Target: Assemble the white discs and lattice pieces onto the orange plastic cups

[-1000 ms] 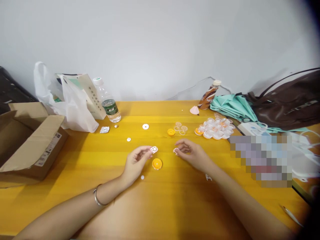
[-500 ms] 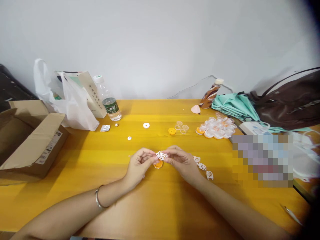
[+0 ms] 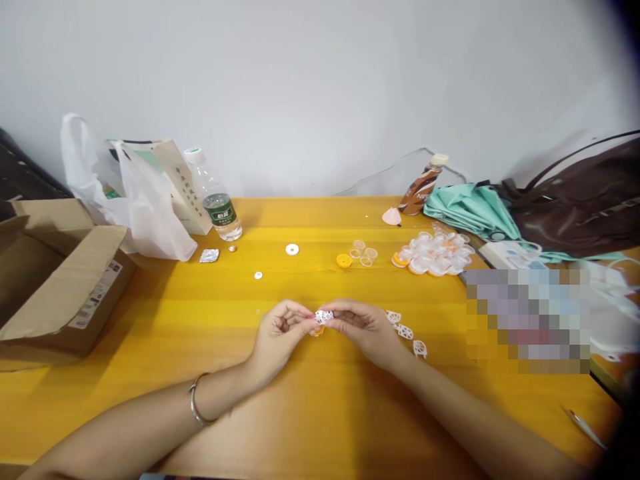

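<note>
White lattice-cut plastic (image 3: 324,316), small, flat-looking, piece count unclear, sat between the left hand (image 3: 280,339) and right hand (image 3: 362,331), thumb and fingers of each pinching it; one orange round piece (image 3: 318,331) showed just below, mostly hidden. Three loose white lattice plastic pieces (image 3: 405,331) lay beside the right hand; farther off, one white plastic ring (image 3: 289,249), one orange-yellow plastic disc (image 3: 343,261).

From six o'clock, close above the table (image 3: 300,420), the head camera looks forward and down toward the twelve-o'clock wall (image 3: 310,100).
</note>
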`<state>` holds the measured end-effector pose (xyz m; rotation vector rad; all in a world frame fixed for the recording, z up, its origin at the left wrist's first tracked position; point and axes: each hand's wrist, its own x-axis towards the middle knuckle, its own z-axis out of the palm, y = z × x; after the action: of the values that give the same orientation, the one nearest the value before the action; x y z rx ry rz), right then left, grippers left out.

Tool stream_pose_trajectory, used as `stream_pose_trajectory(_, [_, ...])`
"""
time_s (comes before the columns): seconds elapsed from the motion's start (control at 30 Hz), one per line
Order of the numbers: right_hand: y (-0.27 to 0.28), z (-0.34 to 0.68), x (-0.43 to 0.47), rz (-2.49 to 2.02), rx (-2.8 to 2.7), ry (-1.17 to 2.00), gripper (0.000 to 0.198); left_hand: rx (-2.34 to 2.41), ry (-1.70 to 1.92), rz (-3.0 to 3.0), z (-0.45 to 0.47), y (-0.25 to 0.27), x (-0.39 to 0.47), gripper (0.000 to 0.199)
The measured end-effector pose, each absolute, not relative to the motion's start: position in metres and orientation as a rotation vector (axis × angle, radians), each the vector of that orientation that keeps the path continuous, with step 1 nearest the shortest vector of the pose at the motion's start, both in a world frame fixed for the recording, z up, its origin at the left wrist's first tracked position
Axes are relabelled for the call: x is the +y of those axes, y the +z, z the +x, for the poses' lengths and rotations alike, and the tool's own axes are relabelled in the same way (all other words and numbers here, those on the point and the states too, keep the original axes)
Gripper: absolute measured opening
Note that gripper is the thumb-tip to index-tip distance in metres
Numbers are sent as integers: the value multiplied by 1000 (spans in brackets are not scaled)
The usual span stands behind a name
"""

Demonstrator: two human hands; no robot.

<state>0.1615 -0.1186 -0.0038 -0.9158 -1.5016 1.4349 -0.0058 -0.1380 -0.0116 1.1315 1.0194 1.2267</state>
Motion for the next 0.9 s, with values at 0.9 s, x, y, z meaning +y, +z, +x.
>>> stream_pose_trajectory(0.9, [-8, 163, -114, -976, -1366, 1551, 15, 1061, 1164, 1651, -15, -21, -133, 12])
